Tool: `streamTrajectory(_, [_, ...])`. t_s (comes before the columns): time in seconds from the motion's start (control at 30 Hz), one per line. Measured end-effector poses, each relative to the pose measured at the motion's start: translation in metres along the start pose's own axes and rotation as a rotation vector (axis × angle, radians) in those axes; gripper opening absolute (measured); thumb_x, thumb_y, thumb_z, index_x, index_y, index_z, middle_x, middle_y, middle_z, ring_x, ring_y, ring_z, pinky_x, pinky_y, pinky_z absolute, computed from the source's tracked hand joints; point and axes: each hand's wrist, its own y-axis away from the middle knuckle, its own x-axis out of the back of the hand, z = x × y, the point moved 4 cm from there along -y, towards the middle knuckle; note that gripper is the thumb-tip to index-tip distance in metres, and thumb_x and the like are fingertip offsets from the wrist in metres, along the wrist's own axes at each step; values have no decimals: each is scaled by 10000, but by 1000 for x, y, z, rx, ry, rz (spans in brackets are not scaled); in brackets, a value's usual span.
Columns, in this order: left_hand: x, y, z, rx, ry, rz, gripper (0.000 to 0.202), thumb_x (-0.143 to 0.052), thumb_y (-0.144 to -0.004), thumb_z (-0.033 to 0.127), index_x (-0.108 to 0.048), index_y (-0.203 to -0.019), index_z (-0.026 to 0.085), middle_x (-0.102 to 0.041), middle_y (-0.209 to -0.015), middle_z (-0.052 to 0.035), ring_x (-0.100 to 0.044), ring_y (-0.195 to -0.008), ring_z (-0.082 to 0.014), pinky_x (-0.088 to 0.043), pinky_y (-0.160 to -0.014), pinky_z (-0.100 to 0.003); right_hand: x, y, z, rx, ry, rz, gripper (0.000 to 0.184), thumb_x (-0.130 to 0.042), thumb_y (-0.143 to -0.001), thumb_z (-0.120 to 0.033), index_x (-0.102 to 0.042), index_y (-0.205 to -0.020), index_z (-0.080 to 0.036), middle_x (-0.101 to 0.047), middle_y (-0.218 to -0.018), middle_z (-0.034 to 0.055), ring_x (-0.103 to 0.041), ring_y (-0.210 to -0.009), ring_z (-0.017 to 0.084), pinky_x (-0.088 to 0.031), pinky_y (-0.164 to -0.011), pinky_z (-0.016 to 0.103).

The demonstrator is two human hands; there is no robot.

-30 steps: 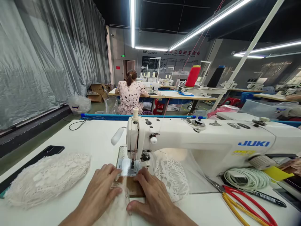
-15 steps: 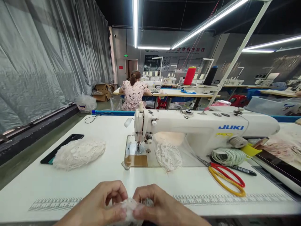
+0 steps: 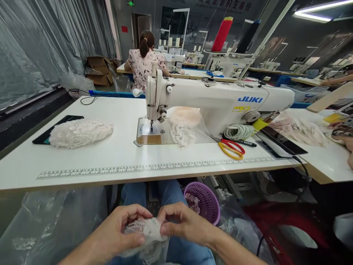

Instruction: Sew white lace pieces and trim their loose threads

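Observation:
Above my lap, in front of the table edge, my left hand (image 3: 128, 228) and my right hand (image 3: 176, 221) both grip a piece of white lace fabric (image 3: 150, 230). Thumbs and fingers pinch its upper edge, and sheer cloth hangs below them. Beyond, on the table, stands a white sewing machine (image 3: 187, 88). A lace piece with a peach-coloured part (image 3: 183, 134) lies on its bed, right of the needle. To the left, a bundle of white lace (image 3: 81, 133) rests partly on a dark flat object (image 3: 41, 136).
Scissors with red and yellow handles (image 3: 231, 149), a coil of pale cord (image 3: 238, 131) and a black marker (image 3: 247, 143) lie right of the machine. A printed ruler (image 3: 132, 168) runs along the table front. Below stands a purple basket (image 3: 204, 198). A co-worker (image 3: 146, 59) sits ahead.
The view has tilted down, bringing my lap and the purple basket into sight. My hands, still pinching the lace, now appear below the table edge, and more of the fabric shows.

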Motion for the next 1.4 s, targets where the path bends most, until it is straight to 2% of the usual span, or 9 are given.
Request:
streamTrajectory(0.13, [-6,-2,-25,49,-66,76,488,-685,-651,584,-641,-790,119,-518,-643,15,-409,-604,-115,-277,-545,-226,0,7,13,-4,56,46,274,-698,-722,-377,-624,-727,-113,-548,-687,6,-466,-640,104,-353,-613,225])
streamTrajectory(0.27, [-12,-4,-36,40,-100,105,466,-596,-738,590,-594,-674,129,-391,-585,50,-298,-559,-94,-194,-513,-241,0,9,20,28,227,32,186,-629,-775,-311,-642,-764,-126,-532,-689,-6,-455,-659,108,-351,-625,224])
streamTrajectory(0.37, [-15,-2,-34,43,-90,63,449,-601,-742,573,-601,-712,125,-434,-630,30,-336,-599,-109,-230,-546,-243,2,8,27,32,271,8,156,-580,-797,-273,-646,-785,-131,-525,-697,-6,-445,-653,109,-352,-613,225])
streamTrajectory(0.5, [-14,1,-29,137,-102,72,477,-636,-681,594,-592,-719,120,-446,-609,28,-340,-578,-110,-226,-535,-239,8,10,29,6,220,36,131,-544,-796,-213,-645,-813,-131,-556,-736,12,-479,-708,126,-376,-655,237])
streamTrajectory(0.67, [-16,-2,-28,164,-122,48,446,-624,-698,552,-610,-730,108,-450,-610,24,-338,-564,-105,-228,-531,-238,3,12,18,10,155,-77,234,-619,-755,-293,-626,-928,-135,-537,-793,9,-464,-734,127,-371,-676,242])
streamTrajectory(0.93, [-16,-2,-32,144,-104,48,301,-653,-701,396,-612,-764,105,-488,-646,17,-382,-604,-113,-258,-555,-230,-3,1,28,-46,134,52,305,-682,-709,-428,-604,-707,-133,-470,-620,-31,-400,-606,97,-317,-561,212])
streamTrajectory(1.1, [-18,-4,-26,129,-150,38,338,-638,-732,458,-603,-756,123,-477,-663,24,-376,-617,-115,-262,-559,-231,-2,1,30,-46,107,58,337,-681,-714,-459,-620,-710,-127,-470,-614,-37,-396,-588,84,-308,-557,207])
streamTrajectory(1.23, [-18,-6,-21,104,-163,83,352,-567,-797,477,-611,-723,137,-479,-646,26,-373,-619,-115,-276,-566,-227,-1,0,31,-71,81,24,363,-692,-705,-480,-634,-732,-122,-482,-617,-33,-401,-583,84,-315,-555,210])
streamTrajectory(1.4, [-16,-4,-28,167,-89,98,369,-637,-728,488,-648,-734,119,-525,-659,6,-396,-629,-121,-283,-574,-228,4,1,32,-90,75,-23,369,-766,-620,-459,-631,-707,-128,-511,-677,-24,-435,-642,100,-347,-608,223])
